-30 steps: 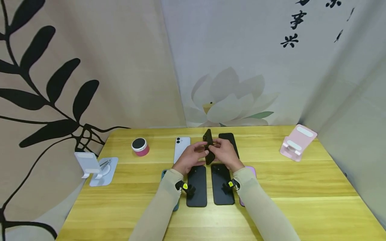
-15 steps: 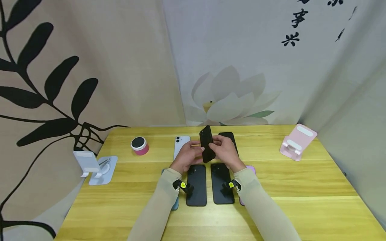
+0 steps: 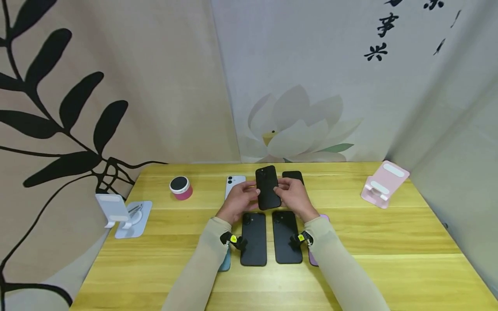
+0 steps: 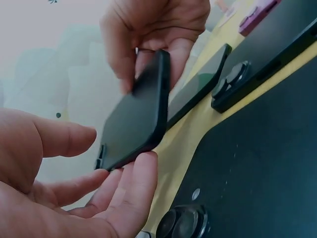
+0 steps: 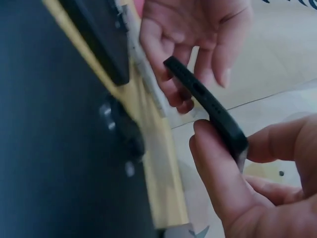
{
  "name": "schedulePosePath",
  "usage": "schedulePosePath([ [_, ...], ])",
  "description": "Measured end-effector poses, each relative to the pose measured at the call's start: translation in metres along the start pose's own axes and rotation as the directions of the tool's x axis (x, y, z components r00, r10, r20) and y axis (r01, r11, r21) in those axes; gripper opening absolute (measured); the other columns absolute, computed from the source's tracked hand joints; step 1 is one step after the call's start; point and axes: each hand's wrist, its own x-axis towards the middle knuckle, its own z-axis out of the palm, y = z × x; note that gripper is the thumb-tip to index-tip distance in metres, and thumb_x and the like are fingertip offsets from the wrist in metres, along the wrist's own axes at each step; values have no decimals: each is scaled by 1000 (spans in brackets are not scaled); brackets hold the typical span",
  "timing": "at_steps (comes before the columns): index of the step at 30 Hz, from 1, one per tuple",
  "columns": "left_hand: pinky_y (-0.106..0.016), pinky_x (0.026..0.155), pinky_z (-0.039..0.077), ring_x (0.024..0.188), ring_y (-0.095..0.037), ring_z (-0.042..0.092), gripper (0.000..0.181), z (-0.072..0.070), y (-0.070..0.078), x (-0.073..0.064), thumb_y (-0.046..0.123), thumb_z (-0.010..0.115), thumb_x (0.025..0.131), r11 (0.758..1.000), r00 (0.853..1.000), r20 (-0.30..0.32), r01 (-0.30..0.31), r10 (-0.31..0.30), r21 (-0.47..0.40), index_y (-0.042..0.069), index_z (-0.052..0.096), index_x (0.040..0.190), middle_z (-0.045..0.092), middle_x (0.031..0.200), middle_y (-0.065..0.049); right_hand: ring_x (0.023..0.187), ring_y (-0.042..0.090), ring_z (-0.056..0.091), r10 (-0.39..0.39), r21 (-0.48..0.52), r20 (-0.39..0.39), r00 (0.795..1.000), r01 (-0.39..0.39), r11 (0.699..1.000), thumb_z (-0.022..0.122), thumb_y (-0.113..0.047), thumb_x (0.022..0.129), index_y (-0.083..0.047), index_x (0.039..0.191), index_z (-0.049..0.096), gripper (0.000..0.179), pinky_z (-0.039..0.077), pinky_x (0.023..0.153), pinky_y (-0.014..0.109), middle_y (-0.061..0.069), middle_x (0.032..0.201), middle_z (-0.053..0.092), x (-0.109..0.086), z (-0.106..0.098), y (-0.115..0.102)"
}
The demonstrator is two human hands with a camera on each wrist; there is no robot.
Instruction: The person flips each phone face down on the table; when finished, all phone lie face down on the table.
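Observation:
A black smartphone is raised above the table, tilted, with its camera side facing the head camera. My right hand pinches its right edge between thumb and fingers. Along the opposite edge, the fingertips of my left hand touch the phone, and the left thumb stands apart from it in the right wrist view. Below the hands two black phones lie side by side, a left one and a right one. Behind them are a white phone and another black phone, both partly covered by my hands.
My sleeves partly hide a blue phone and a purple phone. A white phone stand is at the left, a pink one at the right. A pink-and-white round jar sits at the back left of the wooden table.
The held phone has turned from nearly edge-on to showing its broad camera side. Both hands stay near the same spot, and the left thumb has come off the phone's face.

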Motion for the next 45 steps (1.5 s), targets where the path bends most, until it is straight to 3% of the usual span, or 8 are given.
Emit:
schedulePosePath([
  [6, -41, 95, 63, 124, -32, 68, 50, 0, -2, -1, 17, 65, 106, 997, 1000, -14, -5, 6, 73, 1, 53, 152, 60, 142, -21, 114, 37, 74, 10, -121, -6, 1000, -11, 993, 68, -12, 101, 4, 145, 59, 48, 66, 85, 40, 27, 134, 69, 2, 0, 10],
  [16, -48, 102, 60, 125, -34, 69, 57, 3, 6, -11, 25, 60, 108, 983, 1000, -7, -15, 17, 180, 0, 46, 157, 60, 146, -22, 112, 34, 75, 59, -197, 39, 998, -50, 979, 74, -18, 99, 3, 149, 55, 57, 67, 79, 37, 25, 140, 67, 2, 4, 12],
  [31, -51, 109, 56, 138, -37, 60, 65, 4, 3, -12, 31, 61, 107, 983, 1000, -23, 7, -3, 184, 1, 40, 161, 56, 153, -23, 79, 21, 78, 43, -274, 51, 998, -28, 961, 77, -27, 97, 2, 147, 59, 60, 66, 74, 35, 24, 138, 69, -3, 0, 11],
  [35, -52, 110, 55, 137, -36, 60, 63, 5, 3, -12, 33, 62, 107, 971, 999, -45, -10, 21, 239, 2, 44, 159, 57, 152, -21, 97, 26, 79, 30, -292, 48, 998, -14, 956, 76, -27, 98, 2, 148, 58, 60, 65, 84, 39, 22, 138, 69, -3, -2, 10],
  [40, -54, 113, 51, 138, -36, 58, 58, 12, 9, -16, 35, 61, 106, 925, 992, -64, -77, 108, 371, 4, 51, 155, 59, 150, -19, 127, 34, 69, -16, -322, 43, 999, 29, 946, 75, -26, 99, 0, 144, 61, 55, 59, 103, 50, 19, 139, 70, -4, -6, 6],
  [42, -54, 115, 49, 138, -35, 58, 57, 17, 12, -16, 35, 61, 106, 914, 990, -50, -100, 130, 393, 5, 52, 154, 61, 149, -18, 128, 36, 67, -34, -325, 47, 998, 47, 945, 75, -26, 99, 0, 143, 63, 52, 57, 105, 52, 18, 140, 69, -4, -9, 5],
  [45, -52, 113, 52, 135, -35, 62, 56, 25, 15, -14, 34, 61, 107, 927, 991, -10, -118, 130, 357, 5, 52, 154, 62, 148, -17, 126, 36, 68, -70, -335, 52, 996, 83, 939, 73, -26, 100, 0, 141, 64, 49, 57, 105, 53, 18, 139, 69, -5, -13, 6],
])
